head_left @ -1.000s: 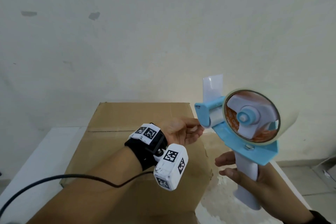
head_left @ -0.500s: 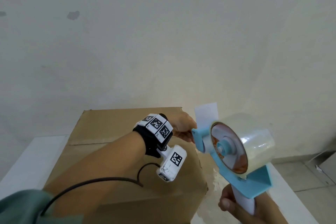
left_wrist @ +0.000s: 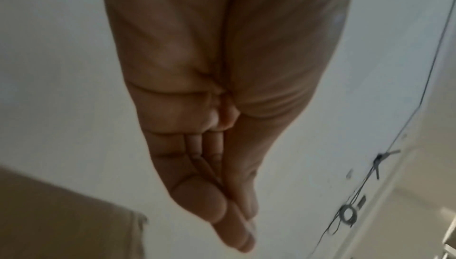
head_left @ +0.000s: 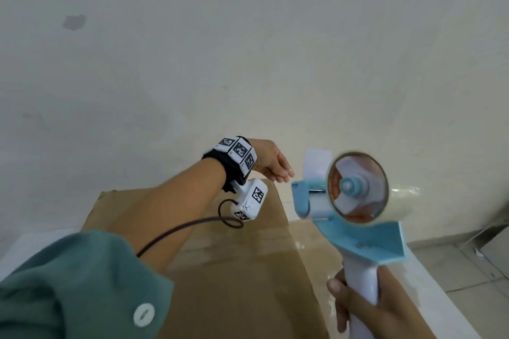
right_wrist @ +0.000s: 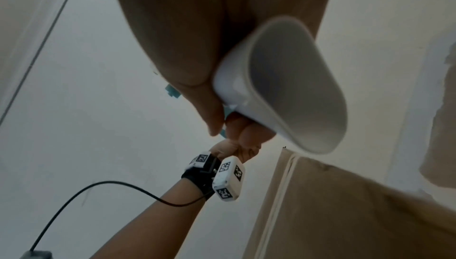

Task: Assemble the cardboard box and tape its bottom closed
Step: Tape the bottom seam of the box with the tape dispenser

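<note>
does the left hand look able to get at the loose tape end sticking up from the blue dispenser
Probably yes. The left hand hangs open and empty just beside the blue and white tape dispenser, with only bare air between its fingers and the upright loose tape end.

Soft even daylight, no hard shadows. Head view sharp centrally, wide-angle bending at edges. Both wrist views dimmer, motion-blurred, close skin dark and out of focus.

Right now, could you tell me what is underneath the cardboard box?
The cardboard box lies on a white table, which shows along its right side and at its left. Whatever sits beneath the middle of the box is covered by the cardboard and the left forearm.
</note>
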